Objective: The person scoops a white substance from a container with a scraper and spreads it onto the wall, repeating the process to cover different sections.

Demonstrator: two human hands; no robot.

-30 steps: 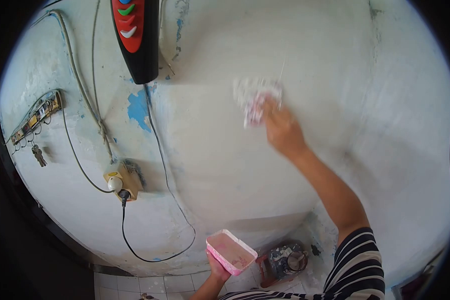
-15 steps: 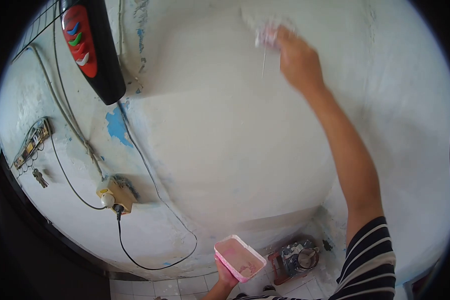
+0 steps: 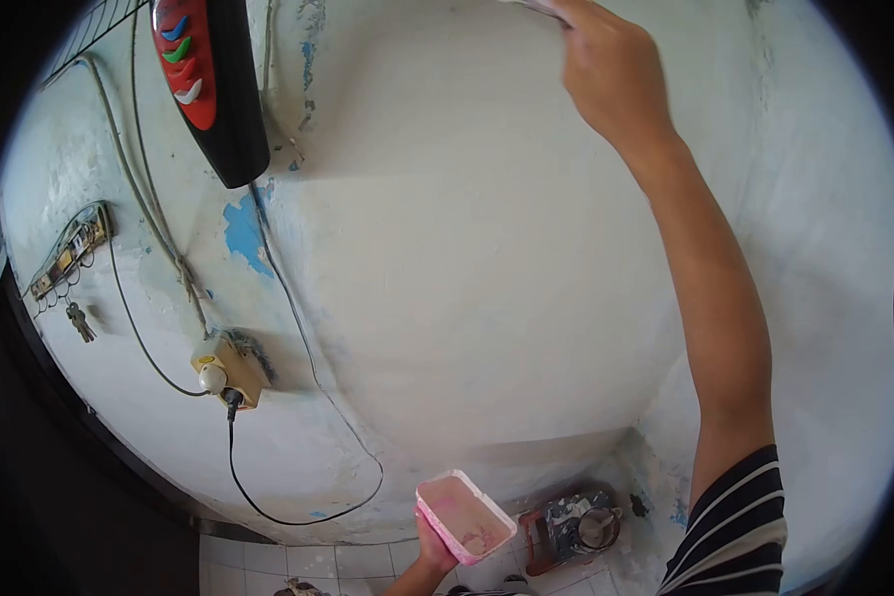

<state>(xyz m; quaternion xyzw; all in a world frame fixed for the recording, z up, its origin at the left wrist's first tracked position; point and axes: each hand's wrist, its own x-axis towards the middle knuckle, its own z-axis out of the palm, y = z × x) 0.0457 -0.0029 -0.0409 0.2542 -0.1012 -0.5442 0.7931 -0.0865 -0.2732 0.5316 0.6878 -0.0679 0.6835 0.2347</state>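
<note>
My right hand (image 3: 621,74) is raised near the top of the view, its fingers closed on a thin, flat tool like a putty scraper (image 3: 534,6). Most of that tool is cut off by the upper edge, close to the pale wall (image 3: 467,258). Low in the view, my left hand (image 3: 435,544) grips a pink rectangular tub (image 3: 508,509) from its left side and underneath. Inside the tub lies a pinkish, paste-like material (image 3: 464,512), smeared around the walls.
A black and red device (image 3: 219,99) with a cable hangs at upper left. Below it are a socket box (image 3: 230,372) with plugs and a key rack (image 3: 74,253) with keys (image 3: 80,322). A paint-spattered object (image 3: 578,526) stands on the tiled floor (image 3: 363,561) by the corner.
My right hand has moved up, taking the tool mostly out of view. The tub in my left hand has shifted slightly left. The camera view has turned a little.
</note>
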